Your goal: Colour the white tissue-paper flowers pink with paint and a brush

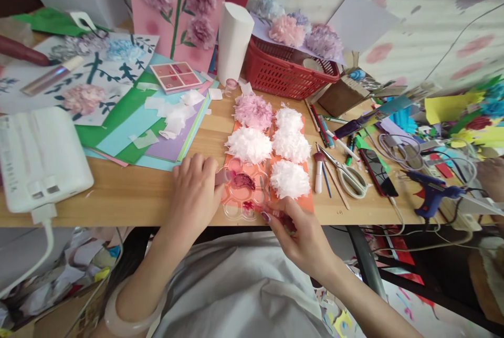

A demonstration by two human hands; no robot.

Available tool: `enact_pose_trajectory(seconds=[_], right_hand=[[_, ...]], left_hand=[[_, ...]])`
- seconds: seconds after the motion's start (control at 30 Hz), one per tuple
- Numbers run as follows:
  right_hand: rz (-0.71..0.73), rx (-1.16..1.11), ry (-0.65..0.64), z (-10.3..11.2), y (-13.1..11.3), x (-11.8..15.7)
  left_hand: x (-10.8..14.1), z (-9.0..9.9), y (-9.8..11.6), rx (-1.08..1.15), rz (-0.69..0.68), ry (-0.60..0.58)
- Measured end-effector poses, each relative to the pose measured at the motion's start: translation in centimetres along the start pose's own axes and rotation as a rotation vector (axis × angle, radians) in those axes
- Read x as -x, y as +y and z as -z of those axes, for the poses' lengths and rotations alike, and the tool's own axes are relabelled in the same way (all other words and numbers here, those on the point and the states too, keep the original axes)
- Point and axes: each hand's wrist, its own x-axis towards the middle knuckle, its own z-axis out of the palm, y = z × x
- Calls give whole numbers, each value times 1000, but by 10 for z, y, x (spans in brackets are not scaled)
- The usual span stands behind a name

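A clear flower-shaped paint palette (243, 183) lies near the table's front edge, with dark pink paint in its middle and in a lower well. My left hand (197, 183) is at its left side, fingers curled and thumb on the rim. At the palette's lower right is my right hand (297, 222), its fingers closed round a small thing mostly hidden by them. Behind the palette sit a pink tissue flower (253, 111) and a white tissue flower (249, 145). More white tissue flowers (290, 179) stand in a column to the right, on orange paper (307, 203).
Scissors (350, 178), a makeup brush (318, 172), a phone (378, 172) and a blue glue gun (431, 191) lie to the right. Coloured papers (118, 141) and a white power bank (41, 157) are left. A red basket (287, 70) stands behind.
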Motion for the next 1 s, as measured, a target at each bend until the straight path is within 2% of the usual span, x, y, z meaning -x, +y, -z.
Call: enact_pose_trajectory(seconds=[0.13,0.23,0.5,0.67,0.87,1.0], right_hand=[[71,55,6,2,1,1],[182,138,-1,3,3,1],[678,609,-137,22,-8,-10],[905,763,-227,30,-18,-21],[1039,815,-383,35,-26,-29],[1049,766,-348,40,-29,-31]], left_hand=[[0,3,0,59,-7,-45],[0,3,0,80,-10,-49],[-2,2,-2,69,-13,-60],[-2,3,-1,65,16,-99],[-4,2,0,69,21,-114],[-3,0,0,70,5,-92]])
